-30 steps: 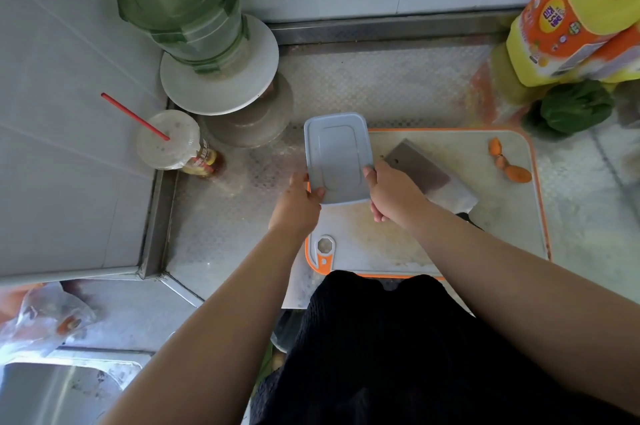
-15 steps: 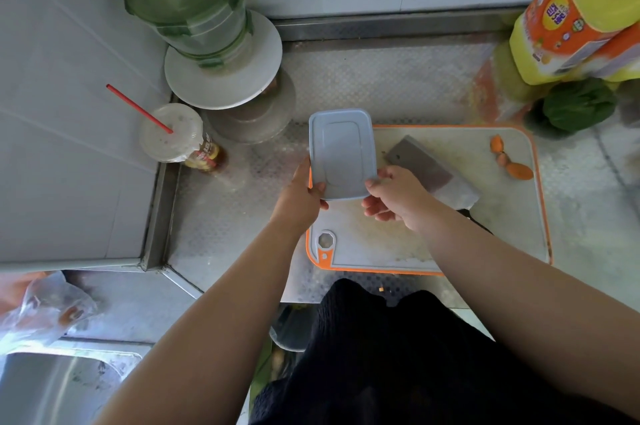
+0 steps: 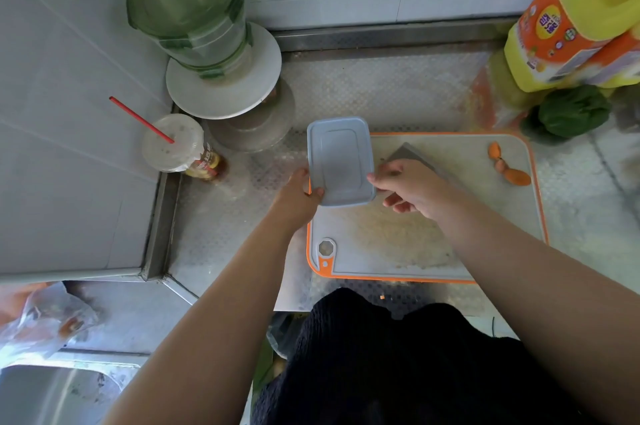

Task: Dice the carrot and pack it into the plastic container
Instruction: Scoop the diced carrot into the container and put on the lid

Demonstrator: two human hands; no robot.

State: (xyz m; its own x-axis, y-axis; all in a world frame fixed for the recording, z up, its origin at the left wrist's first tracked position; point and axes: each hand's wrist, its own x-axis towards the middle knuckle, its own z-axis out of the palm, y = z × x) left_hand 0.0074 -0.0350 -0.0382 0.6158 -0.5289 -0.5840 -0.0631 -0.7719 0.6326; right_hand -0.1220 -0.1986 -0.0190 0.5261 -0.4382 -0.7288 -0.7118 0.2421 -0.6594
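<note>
On the steel counter's orange-rimmed cutting board point(image 3: 398, 251) we grip the lidded plastic container point(image 3: 340, 161) at its left edge with our left hand point(image 3: 298, 198), right hand point(image 3: 408, 187) released just beside; it looks light, stiff and slick, best held by both long edges.
</note>
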